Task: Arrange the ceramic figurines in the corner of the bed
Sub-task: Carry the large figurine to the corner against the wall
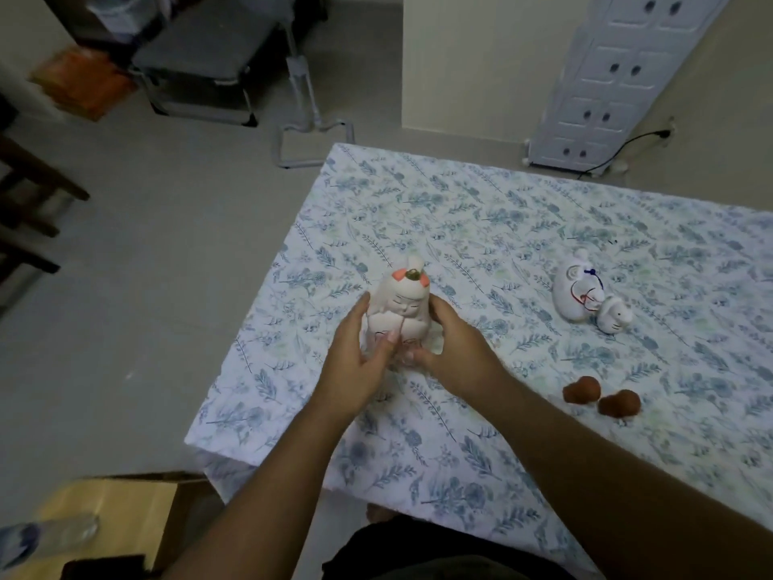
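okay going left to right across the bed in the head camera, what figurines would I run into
White doll figurine held between the left hand and right hand → large white figurine → small white figurine, touching it. The two brown figurines overlap that span, so I leave them unordered.

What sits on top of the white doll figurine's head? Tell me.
An orange-pink band with a small greenish ornament crowns the white doll figurine. The left hand and right hand cover its lower body and base.

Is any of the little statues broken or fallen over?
None looks broken. The small white ceramic animal figurine leans against the bigger white round figurine, so it seems tipped. Both hands hold the white doll figurine upright.
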Demonstrator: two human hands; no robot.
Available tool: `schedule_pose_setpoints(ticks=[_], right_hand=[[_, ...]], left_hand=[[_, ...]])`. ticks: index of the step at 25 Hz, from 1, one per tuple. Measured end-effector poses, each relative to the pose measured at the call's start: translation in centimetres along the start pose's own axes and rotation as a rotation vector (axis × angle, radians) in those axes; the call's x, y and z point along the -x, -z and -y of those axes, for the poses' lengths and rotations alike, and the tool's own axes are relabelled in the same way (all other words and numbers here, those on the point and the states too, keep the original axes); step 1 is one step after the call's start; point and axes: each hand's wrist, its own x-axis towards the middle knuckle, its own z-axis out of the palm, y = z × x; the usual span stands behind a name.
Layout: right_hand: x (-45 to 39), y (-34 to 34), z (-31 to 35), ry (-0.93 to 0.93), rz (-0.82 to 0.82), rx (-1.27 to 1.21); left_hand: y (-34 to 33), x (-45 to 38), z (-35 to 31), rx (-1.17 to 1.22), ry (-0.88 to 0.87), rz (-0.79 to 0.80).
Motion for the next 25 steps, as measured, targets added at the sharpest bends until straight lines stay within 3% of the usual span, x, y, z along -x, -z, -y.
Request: schedule_pose_setpoints(ticks=[2,6,10,14,19,25], right_hand=[[0.1,-0.6,-0.4,-0.015,-0.032,-0.079],[1.6,0.4,-0.4,0.0,-0.108,-0.186],[3.9,4.3,0.3,0.051,-0.243,-0.233],[7.4,10.8,-0.5,0.09,-0.457,-0.23],[11.3,20.7,-3.9,0.084,-0.662,-0.263],[14.7,34.5,-15.2,-0.027,-0.887,-0.269]], left_hand=[[0.2,-0.5,0.0,0.092,-0.025,0.084],[-0.2,-1.1,-0.7,0.118,-0.059,0.101],[-2.6,-1.6,-4.4,0.197,-0.129,0.156],[-7.4,-2.0,-10.6,0.26,-0.239,0.317],[-18.7,-3.5,-17.5,0.239,-0.344,0.501],[-38.8,-4.3,-23.4,0.233,-0.345,0.611]])
